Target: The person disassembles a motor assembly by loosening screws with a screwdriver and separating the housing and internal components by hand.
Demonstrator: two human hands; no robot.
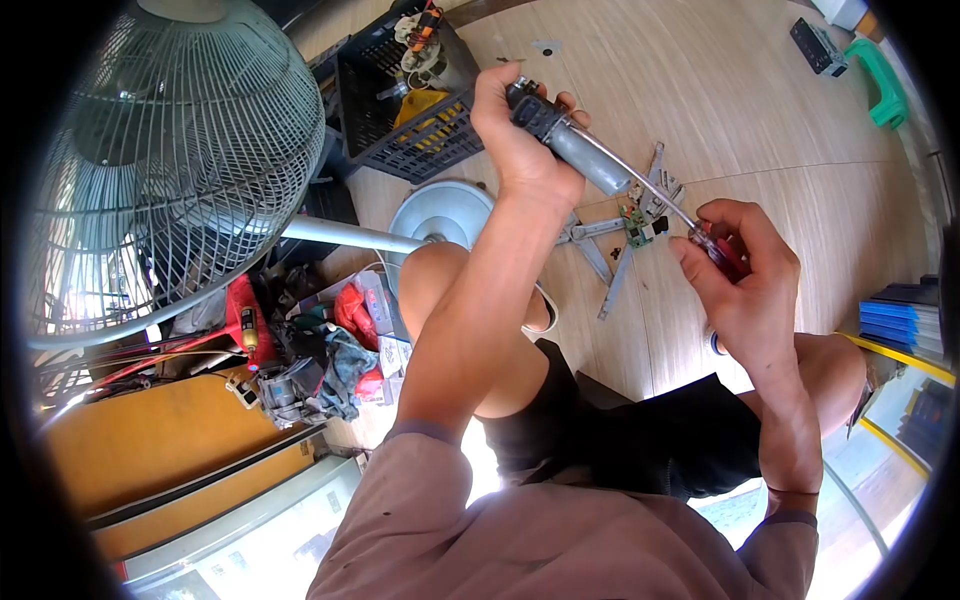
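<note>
In the upper middle of the head view my left hand (522, 150) is wrapped around a small electric motor (592, 160), a grey metal cylinder with a black end housing. My right hand (750, 275) grips the dark red handle of a screwdriver (655, 190). Its long metal shaft runs alongside the motor up to the black housing. Whether the tip sits in a screw is hidden by the housing and fingers. On the floor below lie several jointed metal arms (620, 270) and a small green circuit board (636, 228).
A large caged fan (200, 170) stands at left, its round base (440, 205) near my knee. Beyond is a black plastic crate (375, 140) with parts inside. Tools and rags (345, 360) pile at lower left. A green plastic piece (885, 90) lies far right, above blue boxes (900, 320).
</note>
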